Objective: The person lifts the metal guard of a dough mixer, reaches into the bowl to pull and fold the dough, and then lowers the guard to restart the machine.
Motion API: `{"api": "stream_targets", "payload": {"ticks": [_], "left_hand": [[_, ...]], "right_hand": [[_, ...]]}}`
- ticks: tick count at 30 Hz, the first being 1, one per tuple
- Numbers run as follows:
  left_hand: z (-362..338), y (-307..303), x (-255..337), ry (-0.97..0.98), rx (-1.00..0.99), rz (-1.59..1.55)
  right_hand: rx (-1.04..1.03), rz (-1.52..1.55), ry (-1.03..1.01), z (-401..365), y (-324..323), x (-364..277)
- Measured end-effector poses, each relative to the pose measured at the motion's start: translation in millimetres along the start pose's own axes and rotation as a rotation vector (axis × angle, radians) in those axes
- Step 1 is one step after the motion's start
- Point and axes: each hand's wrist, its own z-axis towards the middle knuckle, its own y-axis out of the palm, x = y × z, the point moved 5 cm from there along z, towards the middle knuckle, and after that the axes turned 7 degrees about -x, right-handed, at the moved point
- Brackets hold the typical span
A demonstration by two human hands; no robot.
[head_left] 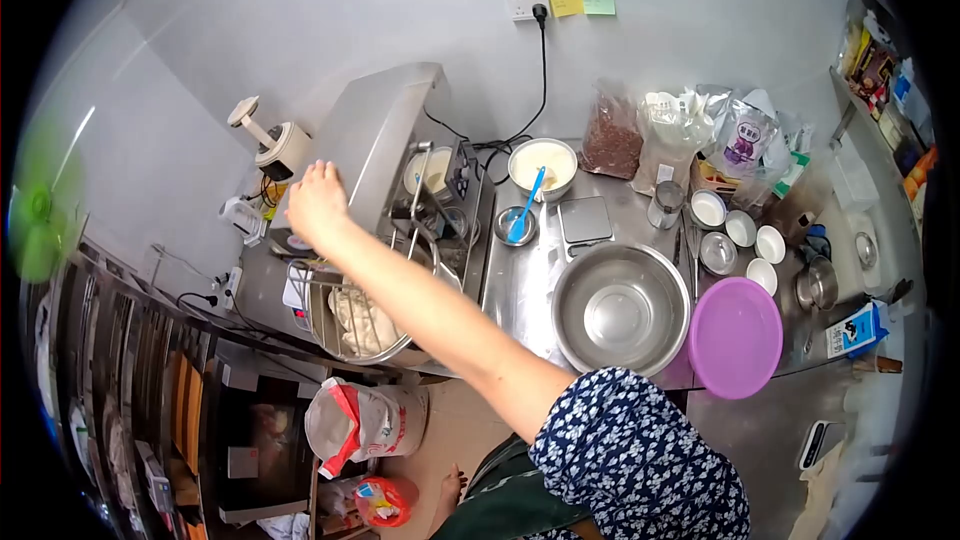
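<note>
My right hand (318, 202) reaches across to the near-left side of the stand mixer (375, 120), with its fingers bent and close together against the housing. What lies under the fingers is hidden. Below my forearm, the metal mixing bowl (412, 345) sits behind a wire guard (325, 302). Pale dough (362, 324) shows inside it, and my arm covers part of the bowl. Low in the view, my left hand (455, 483) hangs beside my dark apron, holding nothing visible, its fingers slightly apart. Nearest to it is a white bucket (408, 415) on the floor.
On the steel counter are a large steel bowl (568, 315), a purple basin (735, 338), a scale (585, 220), and a blue spatula (525, 210) in a small bowl. A bowl of pale cream (543, 162) and ingredient bags (610, 135) stand behind. Racks (110, 340) line the left.
</note>
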Motion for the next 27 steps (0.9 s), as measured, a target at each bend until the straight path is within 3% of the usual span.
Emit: {"api": "stream_targets", "payload": {"ticks": [12, 14, 17, 21, 23, 27], "left_hand": [[-36, 52, 113, 0.168, 0.093, 0.023], [-37, 57, 110, 0.17, 0.075, 0.015], [-22, 58, 93, 0.145, 0.125, -0.044], [-22, 55, 59, 0.132, 0.21, -0.161], [-23, 52, 48, 0.116, 0.246, -0.236], [-9, 49, 22, 0.006, 0.178, -0.284]], "right_hand": [[-0.034, 0.044, -0.036, -12, -11, -6], [0.038, 0.06, -0.023, -13, -9, -9], [-0.115, -0.117, -0.069, -10, -7, -14], [-0.254, -0.132, -0.296, -10, -37, 2], [-0.034, 0.033, -0.347, -7, -28, 15], [-0.064, 0.138, -0.384, -10, -25, 19]]}}
